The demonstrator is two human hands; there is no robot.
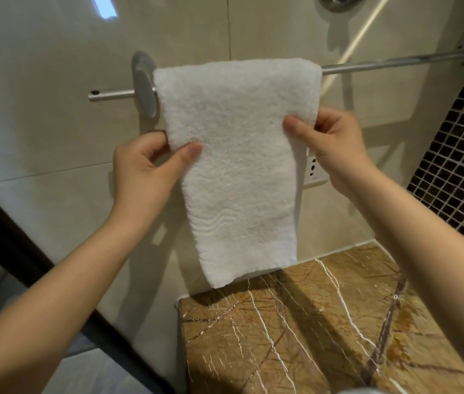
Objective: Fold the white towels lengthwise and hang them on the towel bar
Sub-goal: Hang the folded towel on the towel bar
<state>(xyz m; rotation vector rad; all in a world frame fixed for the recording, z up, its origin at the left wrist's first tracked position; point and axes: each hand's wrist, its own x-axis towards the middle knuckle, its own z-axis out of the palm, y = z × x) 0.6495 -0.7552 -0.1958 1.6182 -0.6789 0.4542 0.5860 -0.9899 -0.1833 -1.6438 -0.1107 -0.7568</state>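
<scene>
The white towel (233, 155) hangs over the towel bar (395, 62), hiding the bar's middle, while the left hand (145, 166) and right hand (330, 140) pinch its side edges, their fingers partly hidden behind the cloth.

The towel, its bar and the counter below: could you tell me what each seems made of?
Towel: likely white cotton terry, from its fuzzy pile. Towel bar: metal, seemingly satin-finished, given its dull grey sheen. Counter: apparently polished brown marble, with white and dark veins.
</scene>
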